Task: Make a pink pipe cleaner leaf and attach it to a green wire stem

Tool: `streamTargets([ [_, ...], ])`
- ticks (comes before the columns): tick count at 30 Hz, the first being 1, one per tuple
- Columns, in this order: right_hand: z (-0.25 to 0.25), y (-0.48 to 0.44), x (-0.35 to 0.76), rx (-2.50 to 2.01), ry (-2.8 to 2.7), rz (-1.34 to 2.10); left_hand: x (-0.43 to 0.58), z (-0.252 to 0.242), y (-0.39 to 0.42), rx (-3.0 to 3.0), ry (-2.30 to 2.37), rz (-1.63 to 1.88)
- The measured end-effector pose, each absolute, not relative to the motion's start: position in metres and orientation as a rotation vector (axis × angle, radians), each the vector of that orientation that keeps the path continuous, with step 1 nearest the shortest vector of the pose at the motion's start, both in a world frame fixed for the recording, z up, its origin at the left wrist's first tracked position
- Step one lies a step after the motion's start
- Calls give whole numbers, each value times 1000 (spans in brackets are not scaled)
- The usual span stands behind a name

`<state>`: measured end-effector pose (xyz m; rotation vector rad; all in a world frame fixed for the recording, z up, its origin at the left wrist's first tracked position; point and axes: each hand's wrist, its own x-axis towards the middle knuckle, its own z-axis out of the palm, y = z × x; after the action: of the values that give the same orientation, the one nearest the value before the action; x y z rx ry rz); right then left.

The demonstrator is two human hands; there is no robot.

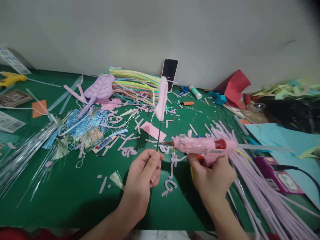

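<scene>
Pinched between the fingers of my left hand [143,180] is a thin dark stem [159,135], held upright. A fuzzy pink piece [162,99] tops the stem. My right hand [213,180] grips the handle of a pink glue gun [197,145] from below. The gun points left, and its nozzle is at the stem just above my left fingertips; whether they touch I cannot tell. A clear glue stick [262,147] sticks out of the gun's back end. Behind the stem lies a pink paper rectangle [153,130] on the green table [105,210].
Long lilac pipe cleaners [265,193] and a purple power socket [278,175] lie at the right. Blue tassels [75,123] and a purple leaf-shaped piece [100,87] are at the left. A phone [169,74] leans against the wall. Cut lilac pieces litter the middle.
</scene>
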<state>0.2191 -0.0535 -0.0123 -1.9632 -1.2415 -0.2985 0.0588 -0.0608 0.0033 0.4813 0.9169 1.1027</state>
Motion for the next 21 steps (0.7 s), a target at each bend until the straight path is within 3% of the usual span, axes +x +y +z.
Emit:
streamTargets([
  [21, -23, -59, 223, -1987, -1412, -427, 61, 3, -60, 524, 985, 1098],
])
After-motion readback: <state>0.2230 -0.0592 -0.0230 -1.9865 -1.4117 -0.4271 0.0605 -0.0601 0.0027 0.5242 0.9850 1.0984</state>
